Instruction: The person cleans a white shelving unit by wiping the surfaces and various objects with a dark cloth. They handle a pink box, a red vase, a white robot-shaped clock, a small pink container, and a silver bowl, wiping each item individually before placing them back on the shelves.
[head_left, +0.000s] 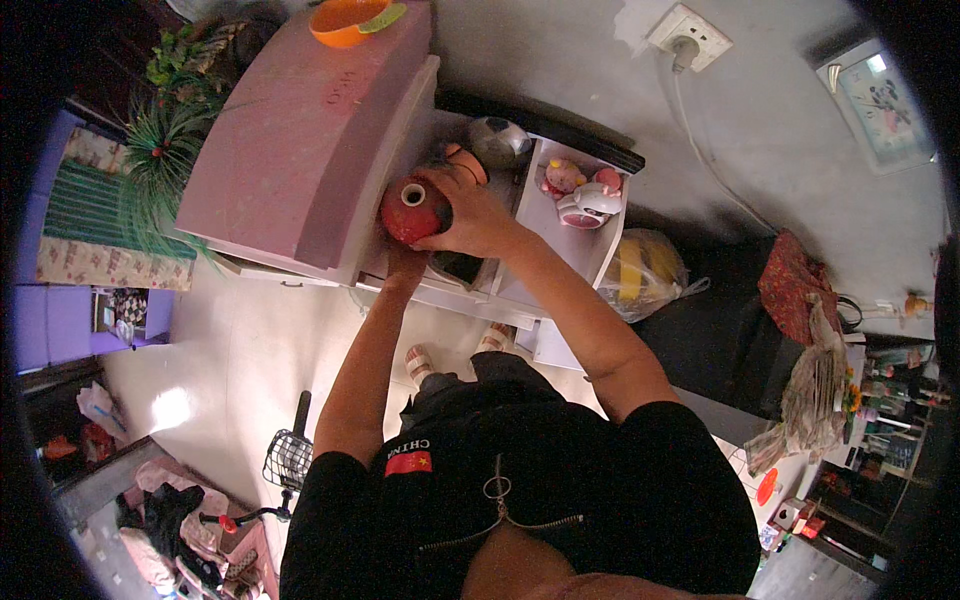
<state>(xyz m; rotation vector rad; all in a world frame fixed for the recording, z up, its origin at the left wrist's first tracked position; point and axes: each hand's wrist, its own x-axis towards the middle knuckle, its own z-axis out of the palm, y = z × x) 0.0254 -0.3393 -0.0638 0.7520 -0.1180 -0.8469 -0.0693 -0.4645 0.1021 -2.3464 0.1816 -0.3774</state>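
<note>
Both of my hands are around a round red vase (409, 217) with a pale ringed mouth, above a cabinet top beside the pink-covered box-like unit (277, 150). My left hand (407, 262) supports it from below and is mostly hidden by it. Against its upper right side lie the fingers of my right hand (472, 217). Just beyond the right hand is an orange cylindrical object (466, 163), partly covered. A black-and-white ball (499, 141) rests behind that, near the wall.
A white open compartment (534, 202) at the right holds small toys (564, 176) and a white-and-pink figure (592, 204). An orange bowl (341, 26) stands on the pink cover. Right of the cabinet sits a plastic bag with yellow contents (645, 274). A plugged socket (688, 39) is on the wall.
</note>
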